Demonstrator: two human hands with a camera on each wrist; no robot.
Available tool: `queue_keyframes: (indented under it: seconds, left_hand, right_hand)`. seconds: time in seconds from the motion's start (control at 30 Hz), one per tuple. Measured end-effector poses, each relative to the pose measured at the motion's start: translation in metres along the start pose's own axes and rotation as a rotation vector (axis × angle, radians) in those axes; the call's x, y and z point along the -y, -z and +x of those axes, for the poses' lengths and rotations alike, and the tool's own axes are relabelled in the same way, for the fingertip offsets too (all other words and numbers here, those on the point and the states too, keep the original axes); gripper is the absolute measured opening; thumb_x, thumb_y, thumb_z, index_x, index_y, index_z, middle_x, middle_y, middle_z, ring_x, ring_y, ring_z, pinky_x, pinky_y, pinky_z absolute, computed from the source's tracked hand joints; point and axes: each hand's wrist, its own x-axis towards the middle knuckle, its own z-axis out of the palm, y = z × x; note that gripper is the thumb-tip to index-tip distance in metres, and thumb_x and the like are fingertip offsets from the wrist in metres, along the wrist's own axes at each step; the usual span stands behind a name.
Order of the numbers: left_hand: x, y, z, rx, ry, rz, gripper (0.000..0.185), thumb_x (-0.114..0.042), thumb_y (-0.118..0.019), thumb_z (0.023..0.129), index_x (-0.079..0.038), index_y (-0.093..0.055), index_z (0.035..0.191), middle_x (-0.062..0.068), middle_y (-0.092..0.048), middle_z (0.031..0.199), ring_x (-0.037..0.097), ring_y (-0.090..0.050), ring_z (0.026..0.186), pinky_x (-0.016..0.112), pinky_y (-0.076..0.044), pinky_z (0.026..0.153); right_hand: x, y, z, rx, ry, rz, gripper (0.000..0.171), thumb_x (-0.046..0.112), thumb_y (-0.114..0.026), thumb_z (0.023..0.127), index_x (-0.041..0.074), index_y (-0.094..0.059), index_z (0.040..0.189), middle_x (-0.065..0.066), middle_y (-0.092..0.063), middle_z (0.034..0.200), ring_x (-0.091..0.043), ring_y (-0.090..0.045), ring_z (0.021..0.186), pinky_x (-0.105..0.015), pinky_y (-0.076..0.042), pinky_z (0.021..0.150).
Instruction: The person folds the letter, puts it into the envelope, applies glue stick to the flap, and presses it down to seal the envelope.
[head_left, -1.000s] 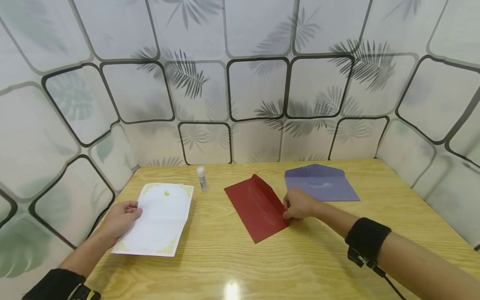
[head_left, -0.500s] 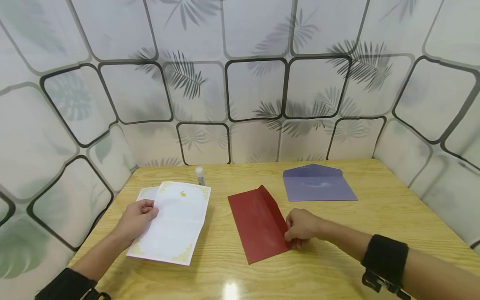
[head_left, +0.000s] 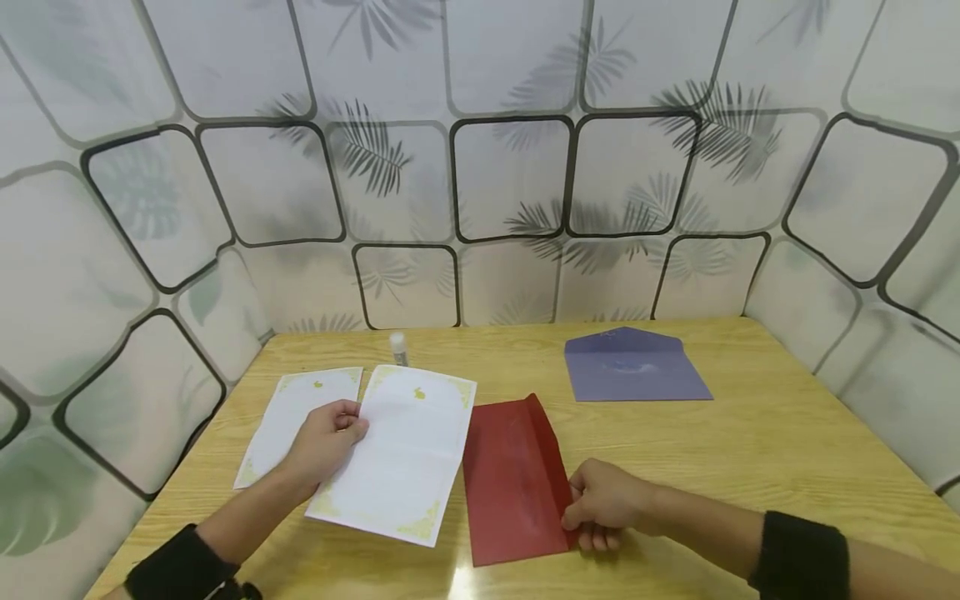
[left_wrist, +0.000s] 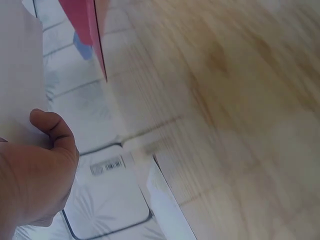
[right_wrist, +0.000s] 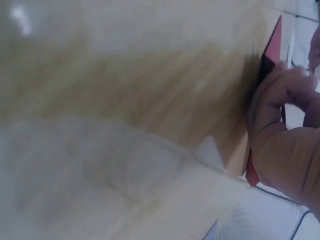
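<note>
Left hand point(head_left: 324, 442) pinching white sheet point(head_left: 401, 454) at its left edge; right hand point(head_left: 603, 504) curled on red envelope point(head_left: 513, 483). Both flat, thin paper, side by side on glossy wooden worktop point(head_left: 675, 450).

No legible text; only an unreadable barcode label point(left_wrist: 106, 165) in the left wrist view.

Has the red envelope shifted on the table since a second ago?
Yes. The red envelope, pinched by the right hand, has slid toward the person, farther from the purple envelope.
</note>
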Motion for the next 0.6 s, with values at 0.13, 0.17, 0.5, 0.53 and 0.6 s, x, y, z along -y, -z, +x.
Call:
queue_keyframes:
  seconds: [0.13, 0.17, 0.5, 0.53, 0.6]
  left_hand:
    - [-0.006, -0.015, -0.002, 0.012, 0.007, -0.026, 0.02, -0.003, -0.057, 0.099, 0.009, -0.057, 0.114, 0.007, -0.06, 0.085, 0.016, -0.055, 0.078, 0.024, -0.048, 0.065]
    - [-0.007, -0.019, -0.002, 0.012, 0.008, -0.028, 0.019, -0.003, -0.057, 0.099, 0.008, -0.058, 0.114, 0.008, -0.06, 0.085, 0.017, -0.056, 0.077, 0.024, -0.048, 0.064]
    - [-0.012, -0.034, 0.0, -0.006, 0.012, -0.038, 0.015, -0.002, -0.057, 0.098, 0.006, -0.06, 0.11, 0.008, -0.06, 0.083, 0.017, -0.055, 0.076, 0.024, -0.047, 0.065]
    - [-0.012, -0.034, 0.001, -0.007, 0.01, -0.036, 0.015, -0.002, -0.057, 0.098, 0.006, -0.06, 0.109, 0.008, -0.061, 0.083, 0.017, -0.056, 0.076, 0.024, -0.047, 0.065]
    - [-0.012, -0.034, 0.002, -0.012, 0.013, -0.028, 0.015, -0.002, -0.057, 0.098, 0.005, -0.061, 0.11, 0.008, -0.061, 0.084, 0.017, -0.056, 0.077, 0.024, -0.047, 0.066]
  right_hand:
    - [-0.004, -0.006, -0.005, 0.009, -0.008, 0.062, 0.016, 0.002, -0.068, 0.082, 0.001, -0.056, 0.07, -0.002, -0.059, 0.049, -0.004, -0.05, 0.038, -0.016, -0.039, 0.036]
    - [-0.004, -0.007, -0.006, 0.013, -0.015, 0.076, 0.016, 0.002, -0.068, 0.082, 0.001, -0.056, 0.071, -0.002, -0.06, 0.049, -0.004, -0.049, 0.037, -0.015, -0.039, 0.036]
    - [-0.005, -0.013, -0.013, 0.052, -0.024, 0.134, 0.02, 0.008, -0.07, 0.084, 0.0, -0.059, 0.07, -0.003, -0.06, 0.05, -0.004, -0.048, 0.037, -0.016, -0.04, 0.036]
    - [-0.005, -0.012, -0.014, 0.053, -0.019, 0.122, 0.022, 0.01, -0.071, 0.085, 0.0, -0.06, 0.069, -0.003, -0.06, 0.05, -0.004, -0.048, 0.036, -0.016, -0.04, 0.036]
    - [-0.003, -0.009, -0.015, 0.042, -0.011, 0.082, 0.027, 0.015, -0.073, 0.086, 0.0, -0.059, 0.067, -0.003, -0.059, 0.049, -0.004, -0.047, 0.035, -0.017, -0.039, 0.035]
